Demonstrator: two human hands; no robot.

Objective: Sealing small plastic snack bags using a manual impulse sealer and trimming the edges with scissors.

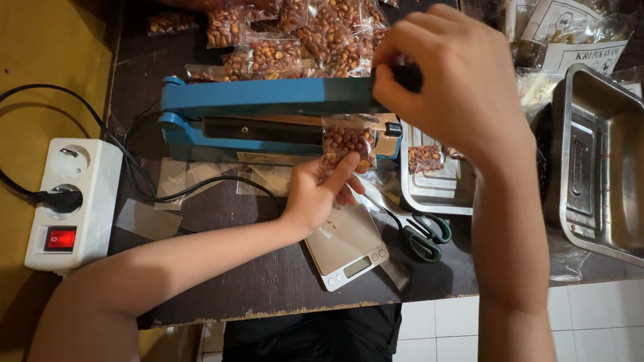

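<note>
A blue heat sealer (261, 114) lies across the dark table, its arm raised a little. My left hand (320, 191) holds a small clear bag of peanuts (347, 141), with the bag's top pushed between the sealer's jaws. My right hand (446, 84) grips the black handle at the right end of the sealer's arm (268, 95). The handle is mostly hidden under my fingers.
Several filled peanut bags (295, 40) lie behind the sealer. A small digital scale (347, 249) and green-handled scissors (422, 234) sit near the front edge. A steel tray (436, 188) holds another bag; a deep steel pan (597, 161) stands right. A white power strip (67, 201) lies left.
</note>
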